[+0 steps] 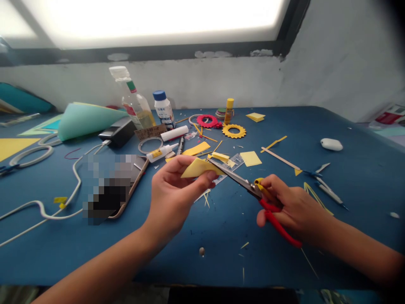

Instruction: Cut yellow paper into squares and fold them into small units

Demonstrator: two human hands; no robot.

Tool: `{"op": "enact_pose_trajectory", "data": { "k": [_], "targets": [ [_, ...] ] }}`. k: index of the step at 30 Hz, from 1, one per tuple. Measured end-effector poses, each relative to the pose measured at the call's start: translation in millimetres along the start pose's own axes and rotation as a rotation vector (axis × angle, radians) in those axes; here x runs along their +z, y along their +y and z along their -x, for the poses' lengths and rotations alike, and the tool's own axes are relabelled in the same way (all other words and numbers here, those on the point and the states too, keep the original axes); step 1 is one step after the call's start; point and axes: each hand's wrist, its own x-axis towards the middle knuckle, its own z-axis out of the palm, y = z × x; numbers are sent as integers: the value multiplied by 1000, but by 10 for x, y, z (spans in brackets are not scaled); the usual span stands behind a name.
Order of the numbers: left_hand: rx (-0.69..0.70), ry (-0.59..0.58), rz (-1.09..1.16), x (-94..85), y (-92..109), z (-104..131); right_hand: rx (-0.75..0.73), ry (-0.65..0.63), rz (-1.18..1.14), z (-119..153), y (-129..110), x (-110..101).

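Observation:
A folded piece of yellow paper (198, 168) is pinched between the thumb and fingers of my left hand (172, 196). My right hand (292, 207) grips the red and yellow handles of the scissors (276, 221). The scissor blades point up and left, and their tips meet the right part of the paper's upper edge. How far apart the blades are is hard to tell. Behind the blades, a clear ruler (232, 164) lies on the table, partly hidden by my left hand. A square yellow paper (251, 158) lies beside it.
A phone (126, 190) and white cable (76, 177) lie left. Bottles (163, 110), a glue tube (161, 153), yellow (234, 131) and red (207, 121) toothed rings stand or lie behind my hands. At right are a wooden stick (281, 158), a compass (330, 192) and a white case (331, 144).

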Motion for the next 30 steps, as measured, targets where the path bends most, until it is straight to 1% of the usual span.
{"op": "enact_pose_trajectory", "data": {
  "k": [2,4,10,16,20,25,27,30],
  "targets": [
    [-15,-12,15,2,2,-10,12,19,4,-4,8,-2],
    [-30,-23,33,3,1,-21,43,21,-41,-15,16,-11],
    [-93,-51,53,0,4,-37,174,-53,-257,-55,32,-50],
    [-301,-168,-32,-30,-11,-75,336,-147,-331,-34,-17,-71],
    [-377,-161,-16,-44,-43,-100,320,-143,-377,-27,-1,-73],
    [-502,-122,136,-38,-51,-133,312,-146,-398,-39,41,-62],
    [-528,-131,140,-43,-45,-141,309,-146,-391,-43,40,-61],
    [-522,-174,97,-56,-33,-139,299,-137,-392,-42,31,-60]
  ]
}}
